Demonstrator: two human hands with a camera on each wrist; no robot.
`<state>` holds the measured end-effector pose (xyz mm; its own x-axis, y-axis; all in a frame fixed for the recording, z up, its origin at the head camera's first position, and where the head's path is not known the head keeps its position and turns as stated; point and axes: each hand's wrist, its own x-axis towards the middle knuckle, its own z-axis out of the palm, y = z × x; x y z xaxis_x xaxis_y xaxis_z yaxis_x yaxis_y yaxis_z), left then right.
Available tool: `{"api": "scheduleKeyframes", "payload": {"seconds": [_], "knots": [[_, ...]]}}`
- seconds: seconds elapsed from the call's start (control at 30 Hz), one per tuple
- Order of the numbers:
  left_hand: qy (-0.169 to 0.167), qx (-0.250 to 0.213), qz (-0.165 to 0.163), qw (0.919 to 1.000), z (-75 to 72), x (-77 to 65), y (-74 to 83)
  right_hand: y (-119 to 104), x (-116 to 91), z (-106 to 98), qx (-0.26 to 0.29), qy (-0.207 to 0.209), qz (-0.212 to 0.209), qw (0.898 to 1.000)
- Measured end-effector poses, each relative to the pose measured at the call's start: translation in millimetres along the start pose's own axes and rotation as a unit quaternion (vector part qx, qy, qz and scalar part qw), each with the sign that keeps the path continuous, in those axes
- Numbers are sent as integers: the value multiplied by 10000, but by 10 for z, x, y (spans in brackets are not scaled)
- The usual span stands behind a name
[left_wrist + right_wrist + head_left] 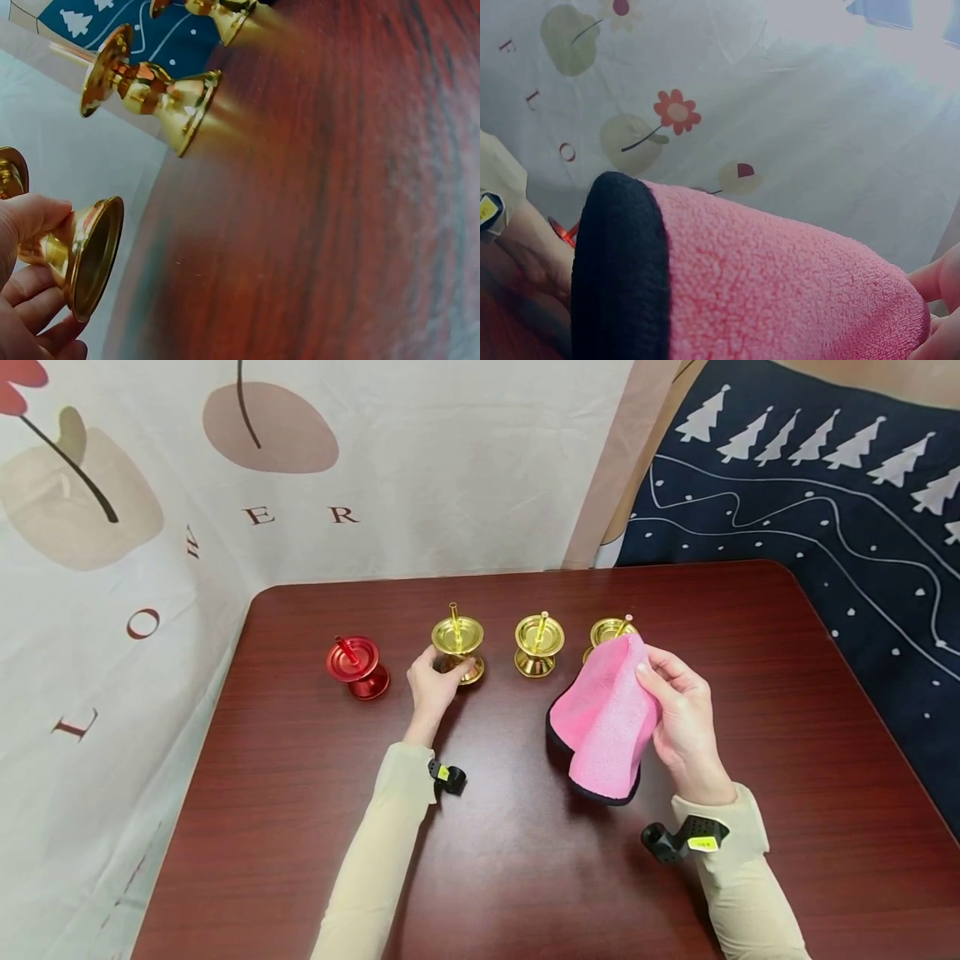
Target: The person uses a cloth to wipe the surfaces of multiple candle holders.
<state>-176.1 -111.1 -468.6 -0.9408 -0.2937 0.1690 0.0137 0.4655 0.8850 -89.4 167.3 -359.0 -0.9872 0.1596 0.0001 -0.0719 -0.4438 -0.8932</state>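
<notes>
Reddish-brown table (517, 877): red candleholder (364, 675), two gold candleholders (536, 658)

Left to right across mid-frame: first candleholder (357, 667), second candleholder (458, 638) in the left hand (434, 687), third candleholder (538, 638), fourth candleholder (604, 632) behind the cloth (606, 718).

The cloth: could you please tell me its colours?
The cloth is pink with a dark border, showing best in the right wrist view.

Right hand (945, 286), lower right, grips the pink cloth (787, 281), dark hem (621, 262) lower left, flowered sheet (802, 142) up top!
</notes>
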Motion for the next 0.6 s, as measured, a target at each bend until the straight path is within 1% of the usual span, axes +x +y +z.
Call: {"api": "scheduleKeyframes", "payload": {"seconds": [0.1, 0.3, 0.43, 0.6], "knots": [[-42, -172, 83, 9998, -19, -20, 47, 2, 8, -2, 87, -12, 51, 9999], [-58, -459, 359, 9983, -85, -72, 139, 3, 22, -3, 274, -25, 136, 9995], [-155, -563, 449, 9973, -130, -98, 185, 5, 33, -3, 375, -56, 164, 9991], [-187, -536, 547, 9969, -179, -132, 246, 9, 46, 12, 423, -45, 176, 9989]]}}
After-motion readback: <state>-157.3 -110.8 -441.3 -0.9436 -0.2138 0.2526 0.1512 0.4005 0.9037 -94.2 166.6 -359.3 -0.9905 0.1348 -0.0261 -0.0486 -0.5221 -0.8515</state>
